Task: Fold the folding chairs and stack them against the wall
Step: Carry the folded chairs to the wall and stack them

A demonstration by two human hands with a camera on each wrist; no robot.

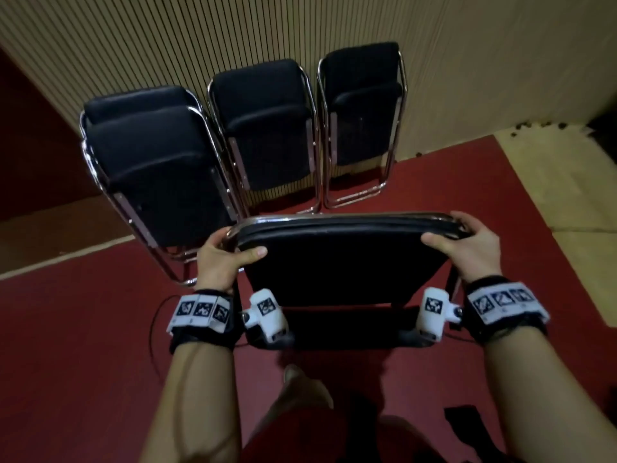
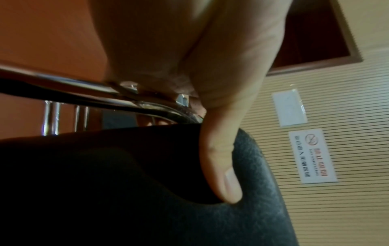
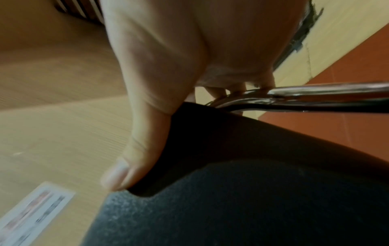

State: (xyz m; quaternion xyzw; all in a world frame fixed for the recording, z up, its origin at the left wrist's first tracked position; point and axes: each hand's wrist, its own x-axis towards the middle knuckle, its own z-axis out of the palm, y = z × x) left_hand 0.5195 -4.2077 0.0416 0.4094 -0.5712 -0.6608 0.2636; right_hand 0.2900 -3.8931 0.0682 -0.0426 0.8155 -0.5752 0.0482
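Both hands grip one folded chair (image 1: 334,262) at its top corners: the left hand (image 1: 222,259) curls round the left corner with its thumb laid across the black pad, and the right hand (image 1: 467,245) does the same at the right corner, fingers wrapped over the chrome tube behind. The left wrist view shows that thumb (image 2: 223,166) pressing a dent into the soft, grainy black cushion (image 2: 147,191), with the shiny round tube (image 2: 84,89) just above it; the right wrist view shows the same hold, thumb (image 3: 136,158) on padding (image 3: 252,199), tube (image 3: 315,93) under the fingers.

Largest in view is the ribbed beige wall (image 1: 167,35), its fine grooves running up and down. Below it lies a flat red floor (image 1: 83,345), with a pale strip along the right. Folded chairs lean against the wall in three places: a left stack (image 1: 150,162) of at least two, a middle chair (image 1: 267,128) and a right chair (image 1: 364,108), all black-cushioned with rounded corners in bent chrome frames. The held chair sits in front of them, apart from the wall. White tagged wristbands (image 1: 200,312) circle both wrists. A small white no-smoking sign (image 2: 311,158) is stuck on the wall.
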